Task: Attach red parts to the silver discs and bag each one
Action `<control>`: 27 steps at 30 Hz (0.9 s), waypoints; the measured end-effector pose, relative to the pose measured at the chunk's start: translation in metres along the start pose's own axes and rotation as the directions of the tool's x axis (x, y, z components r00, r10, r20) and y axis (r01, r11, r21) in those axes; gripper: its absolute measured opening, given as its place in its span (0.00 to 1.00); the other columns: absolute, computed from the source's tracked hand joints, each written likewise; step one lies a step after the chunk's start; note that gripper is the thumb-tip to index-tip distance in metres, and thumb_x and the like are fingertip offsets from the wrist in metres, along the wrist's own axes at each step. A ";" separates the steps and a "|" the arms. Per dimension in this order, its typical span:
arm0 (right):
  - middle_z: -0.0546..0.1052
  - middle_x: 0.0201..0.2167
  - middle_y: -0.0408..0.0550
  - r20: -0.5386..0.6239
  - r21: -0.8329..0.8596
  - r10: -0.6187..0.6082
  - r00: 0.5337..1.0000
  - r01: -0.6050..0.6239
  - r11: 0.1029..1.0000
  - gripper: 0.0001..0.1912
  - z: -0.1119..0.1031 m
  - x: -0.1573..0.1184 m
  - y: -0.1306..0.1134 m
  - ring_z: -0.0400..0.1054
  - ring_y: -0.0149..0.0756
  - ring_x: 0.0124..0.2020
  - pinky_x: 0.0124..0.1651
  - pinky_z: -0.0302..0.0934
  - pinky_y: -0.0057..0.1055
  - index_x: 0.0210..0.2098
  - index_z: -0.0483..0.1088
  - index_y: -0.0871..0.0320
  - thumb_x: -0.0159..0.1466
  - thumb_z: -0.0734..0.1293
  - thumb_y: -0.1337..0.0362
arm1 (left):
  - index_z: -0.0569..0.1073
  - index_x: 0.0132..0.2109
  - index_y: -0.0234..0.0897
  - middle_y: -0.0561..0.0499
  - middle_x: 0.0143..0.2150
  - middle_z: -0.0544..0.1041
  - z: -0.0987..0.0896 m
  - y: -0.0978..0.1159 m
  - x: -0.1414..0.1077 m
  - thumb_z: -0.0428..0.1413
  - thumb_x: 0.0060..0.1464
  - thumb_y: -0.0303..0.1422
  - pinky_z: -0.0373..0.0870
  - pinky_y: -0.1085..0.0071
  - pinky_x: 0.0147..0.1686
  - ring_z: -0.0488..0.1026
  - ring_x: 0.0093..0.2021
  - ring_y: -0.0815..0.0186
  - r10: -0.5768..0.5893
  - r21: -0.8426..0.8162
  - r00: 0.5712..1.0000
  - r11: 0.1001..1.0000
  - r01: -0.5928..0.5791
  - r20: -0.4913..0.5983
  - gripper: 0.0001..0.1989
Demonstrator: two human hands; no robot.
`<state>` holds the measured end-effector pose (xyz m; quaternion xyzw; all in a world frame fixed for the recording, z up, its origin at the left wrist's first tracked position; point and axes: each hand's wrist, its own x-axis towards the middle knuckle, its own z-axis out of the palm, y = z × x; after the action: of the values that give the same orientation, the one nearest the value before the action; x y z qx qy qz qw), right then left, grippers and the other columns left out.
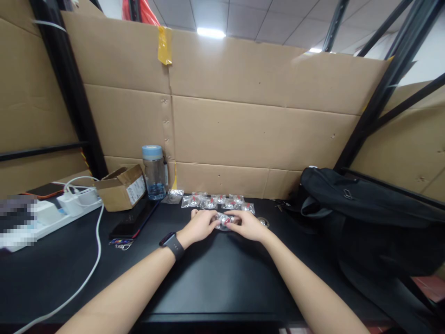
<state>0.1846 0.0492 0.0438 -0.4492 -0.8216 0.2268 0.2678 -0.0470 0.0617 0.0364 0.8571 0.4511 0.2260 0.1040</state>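
Both hands meet over the middle of the black table. Between them is a small clear plastic bag [222,221] holding a round silvery piece with a red part. My left hand [200,227] grips its left side, fingers closed; a dark watch [171,244] is on that wrist. My right hand [249,226] pinches the right side, thumb near the red part. Just beyond lie several similar bagged pieces [210,202] with red centres. A round metal ring-like piece [263,222] sits right of my right hand, partly hidden.
Farther left stand a water bottle [154,174], an open cardboard box [121,188] and a dark phone-like slab [134,220]. A white power strip [74,204] trails a cable [99,241]. A black bag [368,218] covers the right side. Cardboard panels [236,130] wall the back.
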 end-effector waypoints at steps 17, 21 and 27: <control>0.75 0.42 0.51 -0.206 -0.385 -0.080 0.975 -0.006 0.923 0.10 0.012 0.031 0.018 0.70 0.40 0.44 0.49 0.61 0.34 0.45 0.73 0.57 0.64 0.65 0.68 | 0.71 0.57 0.42 0.40 0.60 0.73 -0.053 -0.103 0.003 0.49 0.57 0.30 0.57 0.50 0.54 0.66 0.60 0.48 -0.318 0.284 0.907 0.875 0.393 -0.276 0.21; 0.74 0.43 0.51 -0.141 -0.359 -0.117 0.983 0.059 0.931 0.09 -0.004 0.016 0.020 0.68 0.40 0.47 0.53 0.61 0.36 0.42 0.75 0.56 0.62 0.67 0.67 | 0.65 0.64 0.42 0.39 0.66 0.66 -0.057 -0.138 -0.006 0.51 0.57 0.37 0.60 0.49 0.54 0.64 0.63 0.46 -0.429 0.311 0.895 0.840 0.444 -0.118 0.27; 0.75 0.39 0.49 -0.252 -0.297 0.010 0.968 -0.087 0.951 0.09 -0.046 0.003 0.042 0.70 0.38 0.41 0.50 0.63 0.35 0.41 0.77 0.57 0.60 0.68 0.68 | 0.76 0.50 0.44 0.42 0.52 0.80 -0.058 -0.133 -0.008 0.50 0.59 0.38 0.59 0.52 0.52 0.72 0.55 0.48 -0.455 0.336 0.874 0.807 0.486 -0.173 0.16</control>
<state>0.2390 0.0786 0.0529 -0.5301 -0.7957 0.0457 0.2894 -0.1751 0.1297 0.0344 0.7122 0.6874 0.1401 -0.0252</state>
